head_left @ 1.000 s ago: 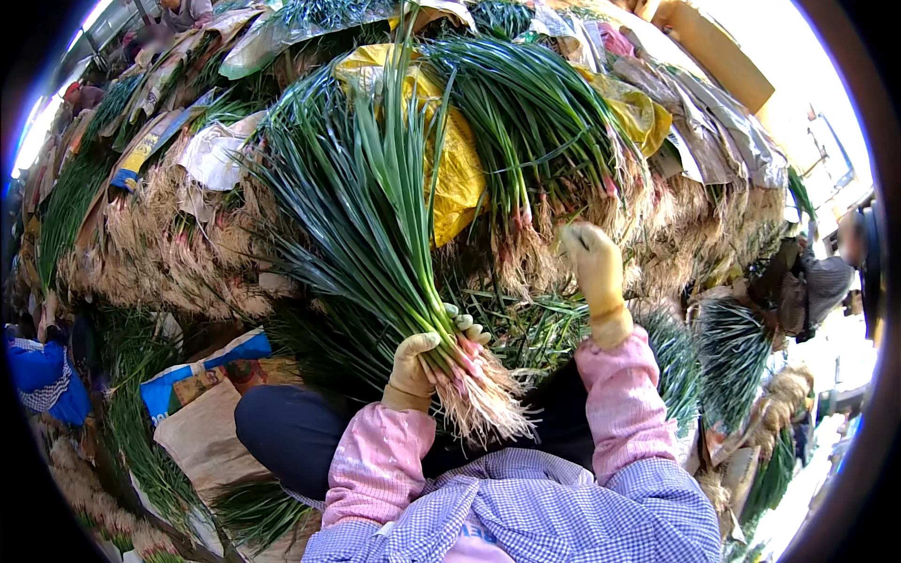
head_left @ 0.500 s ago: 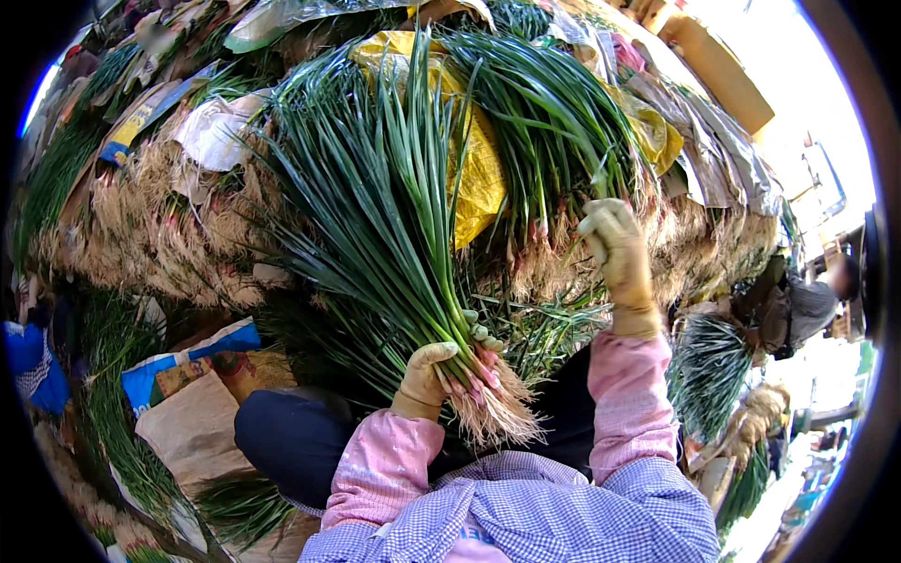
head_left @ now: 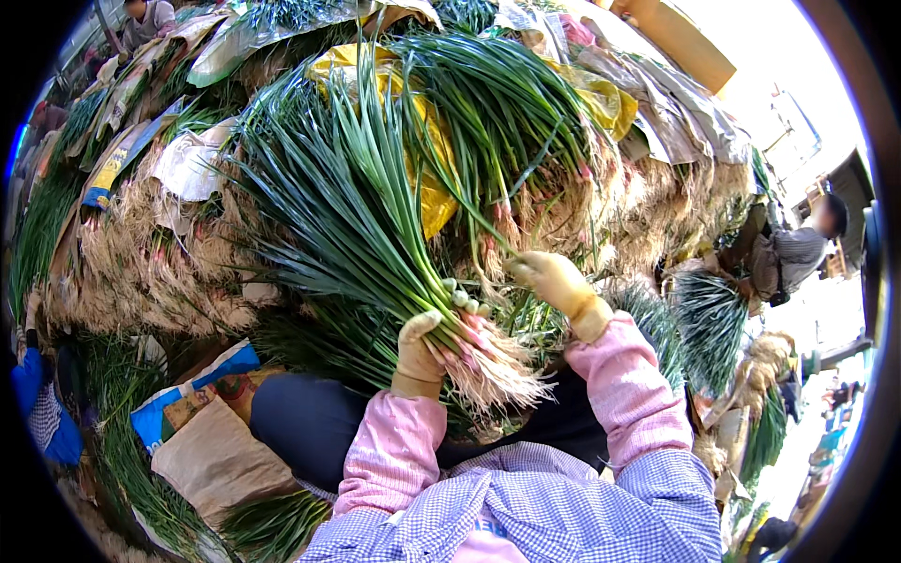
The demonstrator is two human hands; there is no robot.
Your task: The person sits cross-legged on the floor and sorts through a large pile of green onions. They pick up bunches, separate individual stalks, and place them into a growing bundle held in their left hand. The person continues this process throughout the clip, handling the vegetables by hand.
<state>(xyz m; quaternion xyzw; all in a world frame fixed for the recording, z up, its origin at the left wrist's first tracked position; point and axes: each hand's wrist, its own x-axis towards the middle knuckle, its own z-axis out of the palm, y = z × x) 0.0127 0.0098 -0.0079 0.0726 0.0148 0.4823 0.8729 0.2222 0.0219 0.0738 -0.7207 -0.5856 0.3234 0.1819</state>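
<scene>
My gloved left hand (head_left: 419, 352) is wrapped round a thick bunch of spring onions (head_left: 375, 216). Their long green leaves fan up and to the left, while reddish stem ends and pale roots (head_left: 502, 366) point down to the right. Just right of the bunch, my gloved right hand (head_left: 554, 284) is closed in a pinch at a single green spring onion stalk (head_left: 488, 228) that slants up to the left. Behind it a pile of spring onions (head_left: 497, 103) drapes over yellow plastic sheeting (head_left: 435, 202), roots hanging toward me.
A long heap of rooted spring onions (head_left: 150, 263) stretches across the back, partly covered by sheets. Beside my left knee lie a brown paper piece (head_left: 221, 460) and a blue bag (head_left: 192, 380). Another person (head_left: 793, 253) is at the right, near more bundles (head_left: 709, 319).
My right hand has come down and left from the pile toward the bunch, a stalk at its fingers. My left hand still grips the bunch. The whole view has shifted slightly.
</scene>
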